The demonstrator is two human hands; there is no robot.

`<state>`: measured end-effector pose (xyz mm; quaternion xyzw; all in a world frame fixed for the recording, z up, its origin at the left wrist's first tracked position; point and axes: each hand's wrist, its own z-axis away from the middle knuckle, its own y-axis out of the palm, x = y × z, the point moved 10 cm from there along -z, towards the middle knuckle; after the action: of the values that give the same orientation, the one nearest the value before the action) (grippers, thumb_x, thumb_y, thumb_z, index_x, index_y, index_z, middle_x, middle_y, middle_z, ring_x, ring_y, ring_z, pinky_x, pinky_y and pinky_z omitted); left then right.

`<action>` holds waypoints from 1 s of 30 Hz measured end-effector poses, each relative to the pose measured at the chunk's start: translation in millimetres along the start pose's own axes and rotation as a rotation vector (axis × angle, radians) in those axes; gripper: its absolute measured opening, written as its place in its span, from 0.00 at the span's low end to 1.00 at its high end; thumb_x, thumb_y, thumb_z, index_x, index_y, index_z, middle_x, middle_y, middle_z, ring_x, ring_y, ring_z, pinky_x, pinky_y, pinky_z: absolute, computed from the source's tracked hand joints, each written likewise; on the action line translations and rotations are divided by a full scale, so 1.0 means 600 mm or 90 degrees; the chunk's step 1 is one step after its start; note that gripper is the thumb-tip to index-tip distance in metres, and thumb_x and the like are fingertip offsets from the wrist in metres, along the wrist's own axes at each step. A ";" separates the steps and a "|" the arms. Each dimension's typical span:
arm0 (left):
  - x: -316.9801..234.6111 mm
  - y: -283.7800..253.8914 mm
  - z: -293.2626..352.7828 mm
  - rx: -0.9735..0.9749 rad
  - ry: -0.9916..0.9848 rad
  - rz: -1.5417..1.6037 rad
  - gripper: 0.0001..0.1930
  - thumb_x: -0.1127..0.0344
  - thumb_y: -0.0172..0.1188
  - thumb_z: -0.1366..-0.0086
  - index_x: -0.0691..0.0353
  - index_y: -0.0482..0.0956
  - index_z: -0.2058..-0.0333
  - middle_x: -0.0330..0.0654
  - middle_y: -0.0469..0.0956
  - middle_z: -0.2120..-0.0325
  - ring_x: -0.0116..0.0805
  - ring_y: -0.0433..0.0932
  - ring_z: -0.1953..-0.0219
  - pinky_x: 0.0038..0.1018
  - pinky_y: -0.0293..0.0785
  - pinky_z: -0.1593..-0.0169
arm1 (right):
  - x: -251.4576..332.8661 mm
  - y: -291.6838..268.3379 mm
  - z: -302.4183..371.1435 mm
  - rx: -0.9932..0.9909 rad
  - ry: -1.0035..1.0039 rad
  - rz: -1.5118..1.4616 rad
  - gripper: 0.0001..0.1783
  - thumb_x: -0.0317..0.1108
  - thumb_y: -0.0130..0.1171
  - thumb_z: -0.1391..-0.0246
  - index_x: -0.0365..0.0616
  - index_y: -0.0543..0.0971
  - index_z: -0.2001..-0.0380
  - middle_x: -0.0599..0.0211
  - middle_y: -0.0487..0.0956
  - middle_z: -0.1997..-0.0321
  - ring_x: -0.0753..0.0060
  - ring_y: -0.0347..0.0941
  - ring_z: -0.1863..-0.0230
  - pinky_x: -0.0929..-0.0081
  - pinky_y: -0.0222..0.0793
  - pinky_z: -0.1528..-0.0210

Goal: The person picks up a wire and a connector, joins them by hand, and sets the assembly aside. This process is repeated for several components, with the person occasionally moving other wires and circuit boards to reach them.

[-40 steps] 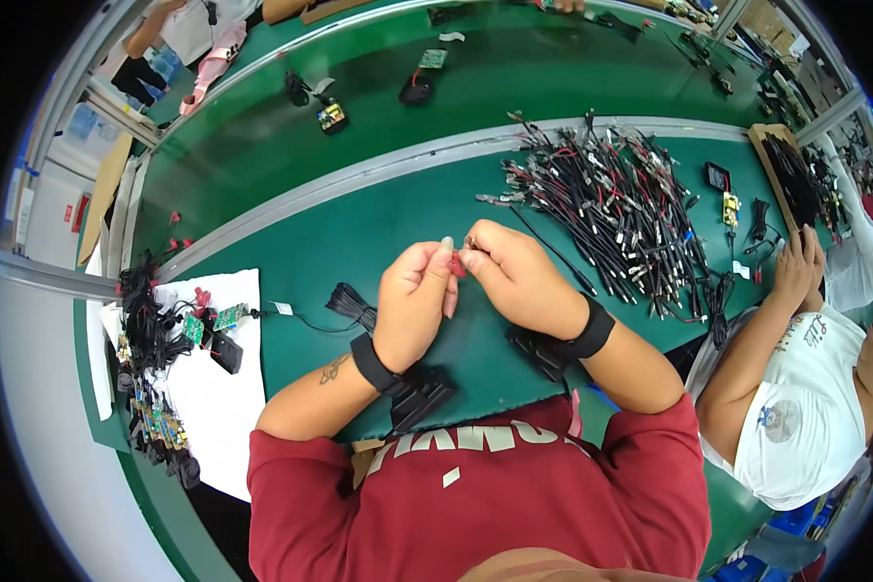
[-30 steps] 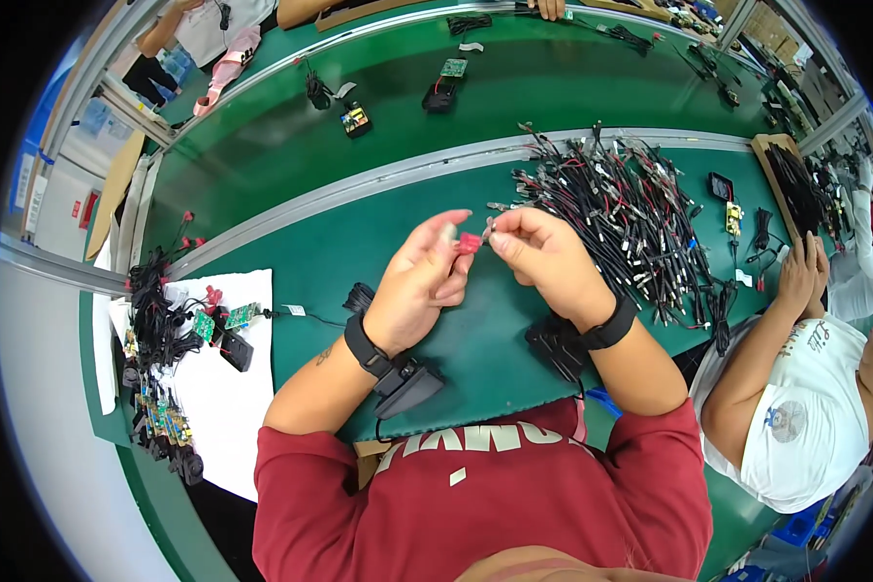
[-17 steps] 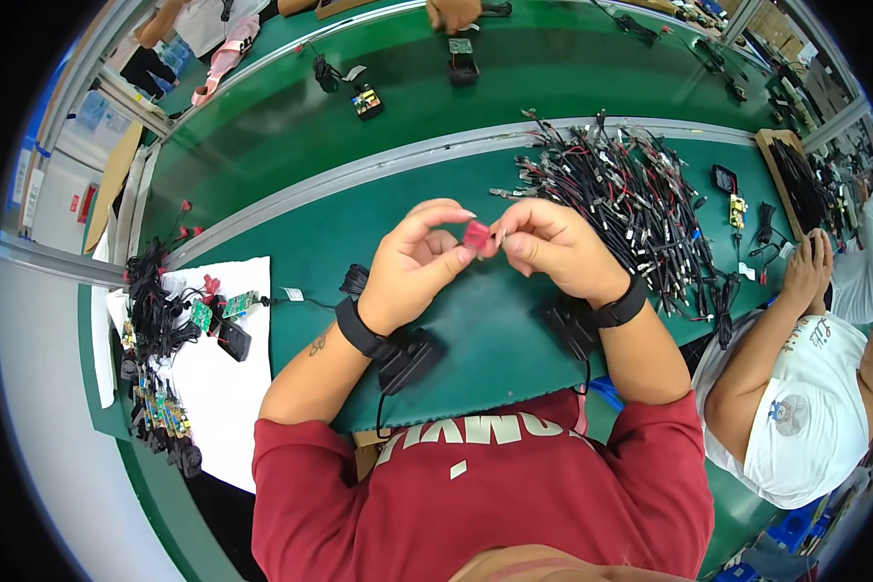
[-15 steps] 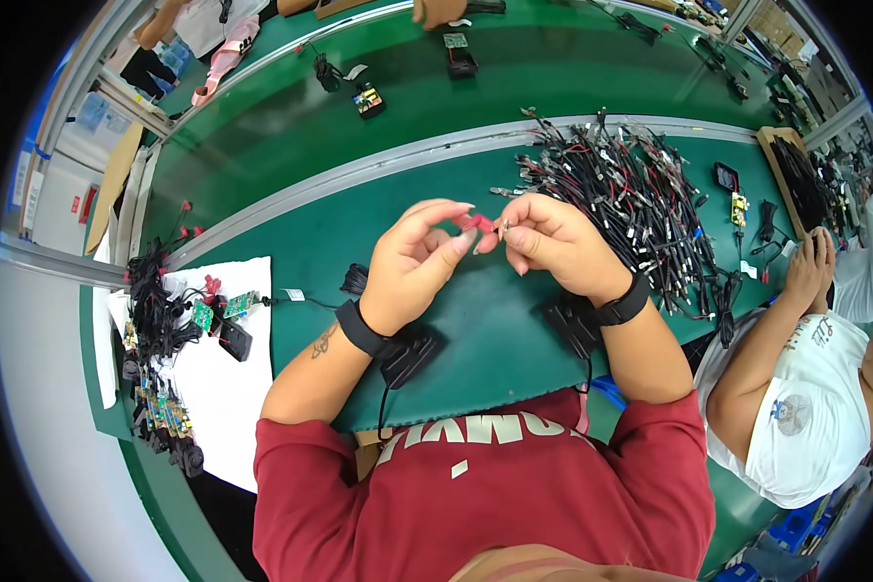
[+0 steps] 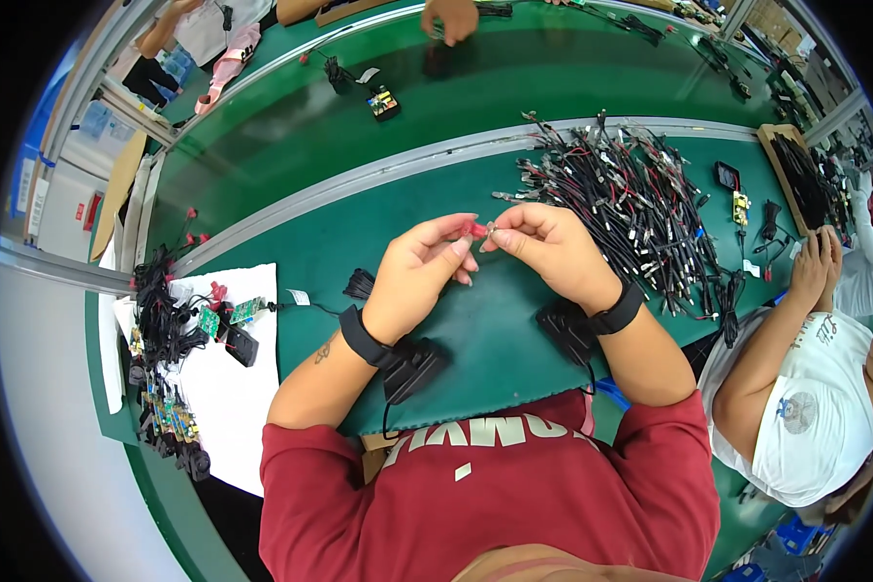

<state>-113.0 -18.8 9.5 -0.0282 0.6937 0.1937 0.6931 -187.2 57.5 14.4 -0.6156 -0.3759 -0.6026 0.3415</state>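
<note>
My left hand (image 5: 419, 267) pinches a small red plastic connector (image 5: 478, 231) between thumb and fingers, above the middle of the green table (image 5: 495, 339). Right against it, the thumb and forefinger of my right hand (image 5: 558, 254) close on a small shiny metal piece (image 5: 492, 232), too small to name. The two pieces meet or nearly meet; which cannot be made out. Beyond my right hand lies a big heap of black cables (image 5: 630, 209) with red wires and pale ends. A coiled black cable (image 5: 359, 283) rests beside my left wrist.
White sheet (image 5: 233, 388) at left carries green circuit boards (image 5: 246, 309) and bundled black cables (image 5: 160, 315). A metal rail (image 5: 359, 179) borders a green belt, where a boxed circuit board (image 5: 383, 103) sits and another person's hand (image 5: 449, 19) reaches. A person in white (image 5: 786, 407) sits at right.
My hands have drawn slightly closer together at the red connector. Across the belt, the other person's hand has come down over the open black case and now covers it.
</note>
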 end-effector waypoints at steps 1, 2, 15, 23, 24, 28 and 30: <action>0.003 -0.001 -0.001 -0.005 -0.008 -0.006 0.14 0.73 0.47 0.41 0.69 0.66 0.56 0.42 0.71 0.66 0.23 0.69 0.75 0.17 0.66 0.73 | 0.003 0.002 0.001 0.009 -0.016 -0.007 0.08 0.29 0.50 0.50 0.36 0.71 0.68 0.67 0.74 0.70 0.84 0.66 0.74 0.85 0.63 0.70; 0.013 -0.007 -0.001 -0.028 -0.043 0.057 0.13 0.73 0.47 0.41 0.68 0.66 0.57 0.42 0.71 0.66 0.24 0.69 0.73 0.18 0.66 0.72 | -0.004 0.003 0.001 0.013 0.007 -0.007 0.08 0.29 0.50 0.50 0.36 0.71 0.68 0.68 0.74 0.71 0.83 0.66 0.72 0.84 0.63 0.67; 0.043 0.016 -0.007 0.109 -0.183 0.343 0.10 0.64 0.49 0.41 0.66 0.69 0.65 0.40 0.70 0.68 0.27 0.68 0.70 0.22 0.65 0.66 | -0.030 -0.001 0.003 0.022 0.116 -0.059 0.08 0.31 0.48 0.49 0.39 0.71 0.68 0.74 0.69 0.78 0.89 0.56 0.81 0.90 0.52 0.81; 0.060 0.020 0.006 0.057 -0.194 0.229 0.15 0.56 0.49 0.40 0.64 0.68 0.71 0.38 0.70 0.77 0.22 0.67 0.75 0.16 0.63 0.74 | 0.021 0.023 0.017 0.035 -0.060 0.228 0.06 0.30 0.48 0.51 0.38 0.68 0.76 0.69 0.67 0.82 0.80 0.59 0.80 0.79 0.55 0.79; 0.061 0.022 0.008 0.063 -0.197 0.226 0.15 0.56 0.48 0.40 0.64 0.68 0.71 0.38 0.69 0.77 0.22 0.67 0.76 0.16 0.62 0.74 | 0.035 0.026 0.021 0.029 -0.110 0.291 0.06 0.29 0.48 0.52 0.37 0.67 0.78 0.66 0.66 0.83 0.77 0.60 0.81 0.77 0.56 0.78; 0.065 0.020 0.008 0.055 -0.200 0.204 0.15 0.56 0.48 0.40 0.65 0.68 0.71 0.38 0.69 0.79 0.21 0.66 0.78 0.15 0.62 0.75 | 0.035 0.027 0.022 0.009 -0.091 0.361 0.06 0.29 0.48 0.54 0.37 0.67 0.78 0.59 0.67 0.83 0.64 0.63 0.80 0.71 0.58 0.77; 0.061 0.021 0.005 0.055 -0.178 0.151 0.14 0.57 0.47 0.39 0.65 0.68 0.71 0.38 0.70 0.79 0.21 0.66 0.78 0.15 0.62 0.76 | 0.040 0.031 0.026 0.011 -0.109 0.397 0.06 0.29 0.48 0.54 0.37 0.67 0.78 0.57 0.68 0.82 0.59 0.64 0.79 0.68 0.59 0.77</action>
<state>-115.2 2.2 -23.3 0.1107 0.5969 0.2458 0.7557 -163.7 63.6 38.2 -0.7464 -0.2017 -0.4119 0.4822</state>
